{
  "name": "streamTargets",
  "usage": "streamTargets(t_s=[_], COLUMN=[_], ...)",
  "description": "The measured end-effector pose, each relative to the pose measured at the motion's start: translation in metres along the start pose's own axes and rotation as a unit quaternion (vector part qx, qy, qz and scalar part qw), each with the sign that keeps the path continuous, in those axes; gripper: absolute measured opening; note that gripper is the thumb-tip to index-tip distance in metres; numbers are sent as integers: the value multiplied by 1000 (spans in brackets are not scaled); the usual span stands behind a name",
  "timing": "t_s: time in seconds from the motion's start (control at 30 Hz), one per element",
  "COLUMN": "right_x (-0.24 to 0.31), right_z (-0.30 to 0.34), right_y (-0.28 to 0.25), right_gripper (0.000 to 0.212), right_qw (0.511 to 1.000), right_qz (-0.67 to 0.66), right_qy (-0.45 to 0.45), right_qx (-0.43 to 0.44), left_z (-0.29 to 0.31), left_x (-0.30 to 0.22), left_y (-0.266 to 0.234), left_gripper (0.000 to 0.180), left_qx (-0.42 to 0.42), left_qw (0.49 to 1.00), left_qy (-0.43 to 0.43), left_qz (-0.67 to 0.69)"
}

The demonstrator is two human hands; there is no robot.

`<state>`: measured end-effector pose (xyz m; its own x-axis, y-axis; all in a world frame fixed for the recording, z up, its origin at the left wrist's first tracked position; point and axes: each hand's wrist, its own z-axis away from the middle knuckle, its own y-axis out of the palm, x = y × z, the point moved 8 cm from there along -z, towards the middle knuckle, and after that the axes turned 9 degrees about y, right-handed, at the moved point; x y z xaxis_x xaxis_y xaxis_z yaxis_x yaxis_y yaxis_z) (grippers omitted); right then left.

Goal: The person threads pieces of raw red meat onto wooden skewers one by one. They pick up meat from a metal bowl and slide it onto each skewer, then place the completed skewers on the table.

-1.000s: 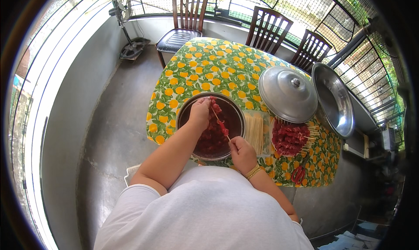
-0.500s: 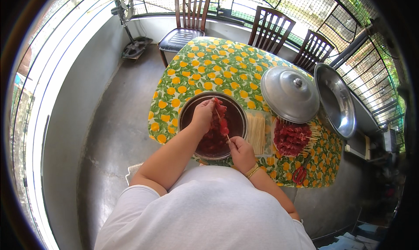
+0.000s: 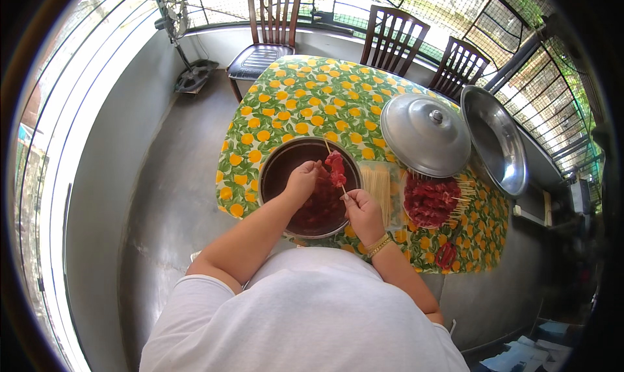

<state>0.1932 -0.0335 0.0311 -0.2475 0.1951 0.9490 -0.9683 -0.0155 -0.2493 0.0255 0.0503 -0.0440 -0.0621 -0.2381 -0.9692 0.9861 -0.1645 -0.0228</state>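
Observation:
My right hand (image 3: 364,216) pinches the lower end of a bamboo skewer threaded with red raw meat (image 3: 335,168), tilted over the pot. Above the meat, the skewer's bare tip sticks out. Just left of it, my left hand (image 3: 301,181) is closed, its fingertips pinching a piece of raw meat that hangs beside the skewer. Both hands are over a round, dark-walled pot (image 3: 262,189) with more raw meat (image 3: 315,211) inside. Right of the pot, a clear tray holds several bare skewers (image 3: 378,187). Beyond that, several loaded meat skewers (image 3: 429,201) lie piled.
A domed metal lid (image 3: 426,137) and a large metal basin (image 3: 497,144) occupy the table's right side. Red-handled scissors (image 3: 446,255) lie near the front right edge. Wooden chairs (image 3: 273,21) line the far side, with a standing fan (image 3: 179,21) at far left.
My left hand has come away from the skewer's upper end, down and left, baring its tip. The skewer in my right hand has shifted slightly right. The whole view has shifted slightly.

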Motion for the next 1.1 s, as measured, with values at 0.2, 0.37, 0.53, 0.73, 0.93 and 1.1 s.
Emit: streamTargets(t_s=[0.2,0.37,0.53,0.73,0.93,1.1], right_x=[-10,-10,-9,-8,-10,-8], right_z=[5,7,12,14,13,14], right_y=[-7,-8,-10,-14,-9,-9], right_gripper=[12,12,11,14,14,14], right_qw=[999,999,999,999,997,997], right_qz=[-20,-15,7,6,17,19], right_qy=[42,34,31,43,58,50], right_qx=[19,25,25,27,49,52], left_z=[-32,-30,-8,-16,-25,-34], left_x=[18,65,82,48,46,33], left_y=[49,79,69,-8,-40,-36], left_gripper=[17,26,44,35,21,21], left_qx=[157,226,394,268,166,164], left_qw=[783,712,617,907,943,872], left_qy=[247,161,57,-103,-117,65], left_qz=[-548,-645,-679,-307,-263,-456])
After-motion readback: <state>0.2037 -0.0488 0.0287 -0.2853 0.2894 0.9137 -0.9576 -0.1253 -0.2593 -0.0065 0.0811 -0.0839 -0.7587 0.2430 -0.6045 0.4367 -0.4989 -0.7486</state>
